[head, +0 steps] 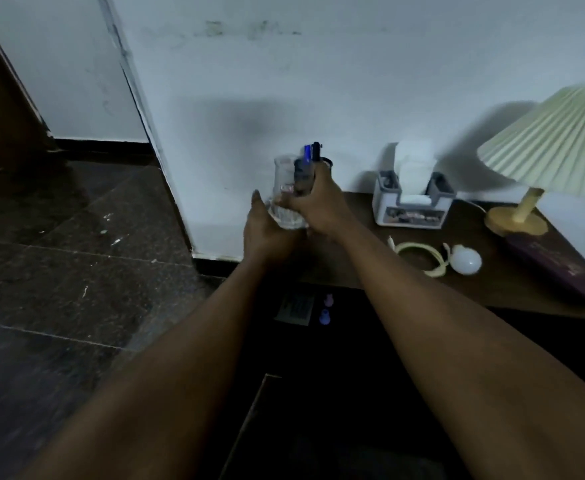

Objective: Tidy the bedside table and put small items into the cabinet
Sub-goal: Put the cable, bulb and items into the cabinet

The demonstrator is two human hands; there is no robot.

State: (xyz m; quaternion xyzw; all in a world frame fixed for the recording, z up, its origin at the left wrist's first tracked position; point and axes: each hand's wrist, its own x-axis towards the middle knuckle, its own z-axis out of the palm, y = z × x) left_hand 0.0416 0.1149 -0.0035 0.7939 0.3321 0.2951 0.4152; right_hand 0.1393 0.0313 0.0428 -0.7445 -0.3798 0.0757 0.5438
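Note:
Above the left end of the dark bedside table (492,289), my left hand (267,230) cups the base of a clear glass cup (286,192). My right hand (322,206) grips a bunch of pens (310,161), blue and black, held upright right next to the cup. Whether the pens' lower ends are inside the cup is hidden by my fingers. On the table lie a coiled white cable (419,254) and a white bulb-shaped item (466,259). Below the table edge an open cabinet compartment (305,306) shows two small purple items (325,310).
A white tissue box organiser (412,206) stands against the wall. A pleated lamp (554,147) on a wooden base stands at the right, with a dark purple book (558,265) in front of it. Dark tiled floor (76,254) lies to the left.

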